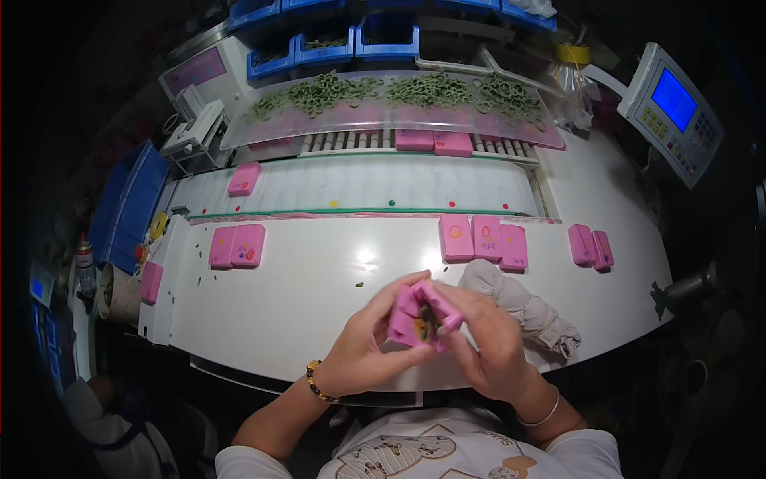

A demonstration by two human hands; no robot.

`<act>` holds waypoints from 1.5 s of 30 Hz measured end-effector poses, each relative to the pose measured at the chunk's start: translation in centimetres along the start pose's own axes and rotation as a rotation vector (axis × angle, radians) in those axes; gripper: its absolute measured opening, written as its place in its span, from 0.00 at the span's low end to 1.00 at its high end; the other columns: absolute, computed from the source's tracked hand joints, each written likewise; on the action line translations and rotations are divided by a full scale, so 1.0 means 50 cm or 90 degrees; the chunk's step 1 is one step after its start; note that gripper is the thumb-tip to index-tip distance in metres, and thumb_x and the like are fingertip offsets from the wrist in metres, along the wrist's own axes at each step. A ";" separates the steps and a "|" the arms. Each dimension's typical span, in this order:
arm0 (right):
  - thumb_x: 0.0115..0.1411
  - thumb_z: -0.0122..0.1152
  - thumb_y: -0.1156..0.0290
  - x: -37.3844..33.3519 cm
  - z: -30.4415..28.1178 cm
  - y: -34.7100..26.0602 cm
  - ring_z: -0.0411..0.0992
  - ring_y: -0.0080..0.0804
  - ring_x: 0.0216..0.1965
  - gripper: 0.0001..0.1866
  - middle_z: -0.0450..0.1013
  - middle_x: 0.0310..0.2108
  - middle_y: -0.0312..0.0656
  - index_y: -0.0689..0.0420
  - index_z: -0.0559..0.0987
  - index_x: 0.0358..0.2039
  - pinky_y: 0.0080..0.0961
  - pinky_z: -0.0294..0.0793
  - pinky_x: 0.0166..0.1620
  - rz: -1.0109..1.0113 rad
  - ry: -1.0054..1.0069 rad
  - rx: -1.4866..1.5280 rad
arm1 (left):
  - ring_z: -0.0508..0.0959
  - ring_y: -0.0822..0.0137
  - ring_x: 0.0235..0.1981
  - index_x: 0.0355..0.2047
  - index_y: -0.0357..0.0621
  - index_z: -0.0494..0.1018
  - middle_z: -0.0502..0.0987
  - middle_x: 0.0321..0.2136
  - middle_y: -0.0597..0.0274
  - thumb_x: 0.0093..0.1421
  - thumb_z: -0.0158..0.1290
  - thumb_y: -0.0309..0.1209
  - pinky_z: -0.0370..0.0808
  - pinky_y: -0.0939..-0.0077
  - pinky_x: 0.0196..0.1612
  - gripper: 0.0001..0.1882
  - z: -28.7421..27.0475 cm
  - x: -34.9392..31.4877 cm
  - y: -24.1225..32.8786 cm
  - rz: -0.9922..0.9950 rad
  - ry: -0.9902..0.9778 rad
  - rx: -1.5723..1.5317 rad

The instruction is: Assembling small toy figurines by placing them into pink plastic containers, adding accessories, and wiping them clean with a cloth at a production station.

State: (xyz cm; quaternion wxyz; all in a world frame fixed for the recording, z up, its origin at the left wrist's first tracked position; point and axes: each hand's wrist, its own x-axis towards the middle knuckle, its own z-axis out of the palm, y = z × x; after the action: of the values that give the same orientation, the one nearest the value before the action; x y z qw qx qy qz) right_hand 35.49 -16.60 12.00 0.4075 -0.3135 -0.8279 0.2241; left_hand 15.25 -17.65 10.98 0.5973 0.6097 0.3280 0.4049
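Between my hands, just above the near edge of the white table, is a pink rubber mould point(404, 319) bent partly open. A dark and yellowish-brown part shows in its gap, too small to make out. My left hand point(369, 339) wraps around the mould's left side, thumb below and fingers along the top. On the right side, the thumb and fingers of my right hand point(491, 343) grip the other flap. A twisted greyish-white cloth point(523, 307) lies right beside my right hand. Beyond the hands stand more pink moulds point(456, 238) in a row.
Further pink moulds lie at left point(247, 246) and right point(582, 245). A conveyor belt point(359, 185) crosses behind, under a clear tray point(319, 128) with heaped green rings point(431, 90). A control panel point(673, 112) stands at right, a metal nozzle point(692, 292) near the right edge.
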 end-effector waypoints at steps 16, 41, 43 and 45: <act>0.63 0.42 0.85 0.007 0.027 0.025 0.61 0.35 0.62 0.23 0.58 0.64 0.52 0.68 0.61 0.60 0.27 0.63 0.61 0.190 0.209 0.371 | 0.57 0.63 0.63 0.52 0.43 0.58 0.59 0.54 0.56 0.45 0.69 0.23 0.60 0.63 0.63 0.38 0.045 0.033 -0.045 0.249 0.155 -0.035; 0.46 0.73 0.70 0.009 0.040 0.001 0.67 0.39 0.44 0.43 0.72 0.47 0.46 0.66 0.63 0.61 0.32 0.65 0.49 -0.007 0.104 -0.064 | 0.76 0.68 0.23 0.34 0.45 0.71 0.75 0.23 0.59 0.66 0.45 0.47 0.74 0.76 0.27 0.18 0.034 0.064 -0.042 -0.238 0.221 -0.618; 0.46 0.72 0.71 0.013 0.041 0.000 0.69 0.37 0.41 0.41 0.74 0.42 0.44 0.66 0.65 0.60 0.31 0.66 0.47 -0.014 0.121 -0.077 | 0.76 0.68 0.24 0.33 0.44 0.71 0.75 0.23 0.59 0.67 0.45 0.45 0.74 0.75 0.27 0.17 0.034 0.063 -0.054 -0.231 0.226 -0.611; 0.47 0.71 0.75 0.022 0.040 -0.008 0.70 0.34 0.35 0.35 0.76 0.34 0.40 0.64 0.69 0.57 0.29 0.68 0.42 -0.031 0.118 -0.066 | 0.76 0.68 0.24 0.32 0.43 0.71 0.75 0.24 0.59 0.67 0.45 0.44 0.74 0.75 0.28 0.17 0.035 0.058 -0.056 -0.225 0.233 -0.603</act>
State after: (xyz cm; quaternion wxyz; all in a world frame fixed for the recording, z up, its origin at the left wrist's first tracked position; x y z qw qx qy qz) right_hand 33.20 -16.35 11.71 0.4707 -0.3336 -0.8046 0.1408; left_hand 18.37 -15.71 8.58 0.7993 0.1283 0.3054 0.5014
